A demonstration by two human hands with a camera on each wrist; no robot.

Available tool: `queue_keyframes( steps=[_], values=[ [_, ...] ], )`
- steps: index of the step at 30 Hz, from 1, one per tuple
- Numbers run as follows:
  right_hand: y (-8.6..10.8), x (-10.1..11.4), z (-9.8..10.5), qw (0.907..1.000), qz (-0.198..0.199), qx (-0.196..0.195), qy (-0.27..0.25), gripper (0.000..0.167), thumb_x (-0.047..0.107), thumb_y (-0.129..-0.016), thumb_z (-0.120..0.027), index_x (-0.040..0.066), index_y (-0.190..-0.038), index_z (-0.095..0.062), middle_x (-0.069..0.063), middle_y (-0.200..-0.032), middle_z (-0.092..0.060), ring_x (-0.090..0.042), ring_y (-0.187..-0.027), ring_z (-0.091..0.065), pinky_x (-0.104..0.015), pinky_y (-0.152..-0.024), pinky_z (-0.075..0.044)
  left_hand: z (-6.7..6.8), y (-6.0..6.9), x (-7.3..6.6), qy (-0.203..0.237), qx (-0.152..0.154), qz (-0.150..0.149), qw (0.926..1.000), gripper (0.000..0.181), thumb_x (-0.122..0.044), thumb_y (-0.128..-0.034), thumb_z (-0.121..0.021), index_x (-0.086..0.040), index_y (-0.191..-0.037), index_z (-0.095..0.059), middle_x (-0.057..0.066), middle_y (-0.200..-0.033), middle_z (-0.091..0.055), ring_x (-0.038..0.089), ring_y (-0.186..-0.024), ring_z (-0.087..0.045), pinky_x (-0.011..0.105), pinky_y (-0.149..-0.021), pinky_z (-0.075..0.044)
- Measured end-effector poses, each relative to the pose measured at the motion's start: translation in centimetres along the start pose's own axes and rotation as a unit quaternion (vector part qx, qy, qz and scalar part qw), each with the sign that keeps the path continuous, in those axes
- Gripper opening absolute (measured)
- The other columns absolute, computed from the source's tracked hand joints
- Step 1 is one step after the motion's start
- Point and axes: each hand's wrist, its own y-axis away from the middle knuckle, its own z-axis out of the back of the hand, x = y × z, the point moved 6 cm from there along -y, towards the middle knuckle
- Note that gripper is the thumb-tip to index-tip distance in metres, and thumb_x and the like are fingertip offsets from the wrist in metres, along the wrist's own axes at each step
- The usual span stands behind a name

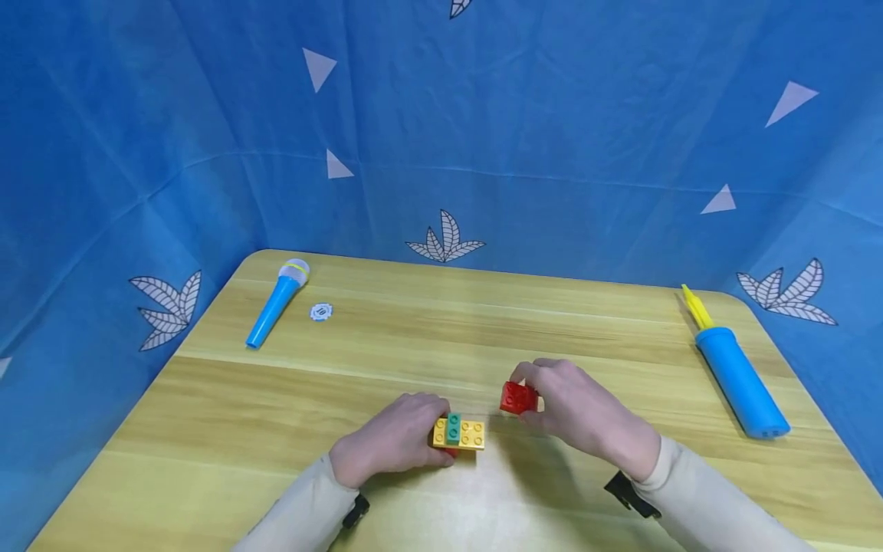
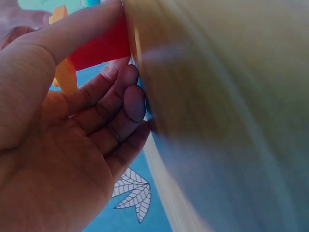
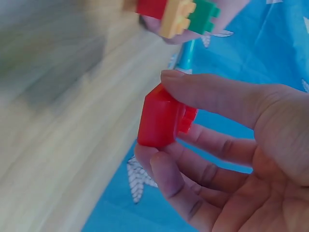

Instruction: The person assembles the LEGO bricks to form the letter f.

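Observation:
My left hand (image 1: 400, 435) pinches a small stack of toy bricks low over the table. The stack has a red brick (image 2: 99, 48) at the bottom, a yellow brick (image 1: 472, 435) across it and a green brick (image 1: 453, 428) on top. To the right, my right hand (image 1: 576, 410) holds a separate red brick (image 3: 159, 118) between thumb and fingers. This brick has a sloped side, and its studs face the palm in the right wrist view. A gap lies between the two hands, and the bricks do not touch.
At the back left of the wooden table (image 1: 428, 322) lies a blue toy microphone (image 1: 274, 308), with a round white-and-blue chip (image 1: 320, 311) beside it. A blue hand pump (image 1: 741, 383) with a yellow nozzle lies along the right side. Blue cloth (image 1: 552, 138) hangs behind the table.

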Motion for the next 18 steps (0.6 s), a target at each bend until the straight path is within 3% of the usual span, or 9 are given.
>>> queue_keyframes(
  steps=[9,18],
  values=[
    [-1.8,3.8,0.3,0.9991,0.035,0.022,0.006,0.045,0.006,-0.075,-0.085,0.009,-0.116,-0.066,0.002,-0.093,-0.063,-0.013,-0.077,-0.060,-0.024,-0.068,-0.052,0.0,0.1,0.2,0.006,-0.001,-0.003,1.0000,0.038,-0.036,-0.0745,-0.086,-0.015,-0.093,-0.059,-0.014,-0.082,-0.051,0.006,-0.078,-0.049,0.030,-0.078,-0.045],
    [-2.2,6.3,-0.4,0.9963,0.076,0.041,0.002,0.037,0.008,-0.078,-0.083,0.011,-0.113,-0.068,0.003,-0.092,-0.062,-0.013,-0.076,-0.059,-0.023,-0.068,-0.051,0.0,0.0,0.1,0.032,-0.005,-0.020,0.9993,0.045,-0.030,-0.0757,-0.086,-0.017,-0.114,-0.066,-0.011,-0.103,-0.065,0.011,-0.100,-0.059,0.037,-0.096,-0.043]
  ],
)
